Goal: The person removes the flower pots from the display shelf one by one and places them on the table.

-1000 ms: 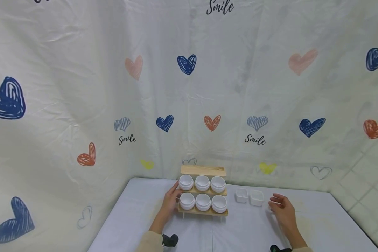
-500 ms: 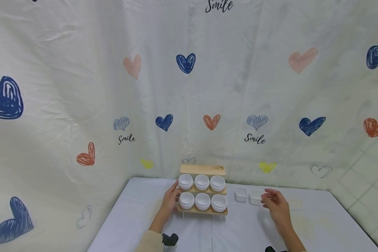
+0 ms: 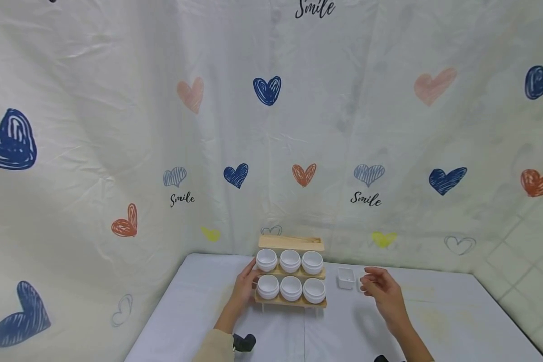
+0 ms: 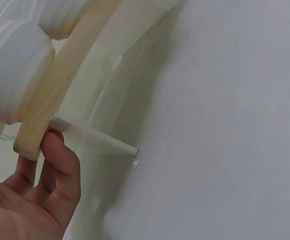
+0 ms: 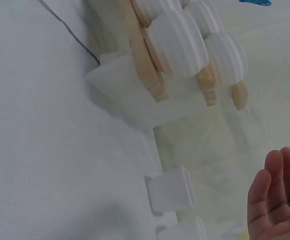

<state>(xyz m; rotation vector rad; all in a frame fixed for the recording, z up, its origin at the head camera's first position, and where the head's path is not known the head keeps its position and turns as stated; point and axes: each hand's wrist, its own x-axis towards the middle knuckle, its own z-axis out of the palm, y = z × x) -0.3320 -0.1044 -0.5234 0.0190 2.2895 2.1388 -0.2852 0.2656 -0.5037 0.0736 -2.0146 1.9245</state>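
The left hand point(image 3: 243, 291) grips the left end of a tiered pale-wood rack point(image 3: 291, 244), its fingers clamped on a board; the rack stands near the far edge of the white counter point(image 3: 176, 311). Two rows of three round white cups point(image 3: 291, 288) sit on it, their open tops showing white interiors. Rightward, near that edge, stands a small white square dish point(image 3: 346, 278), then a second white dish point(image 5: 182, 231), mostly hidden from the head view by the raised right hand point(image 3: 384, 294), whose fingers are side by side, loosely bent.

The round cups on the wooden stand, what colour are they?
The round cups are white; the head view shows them best.
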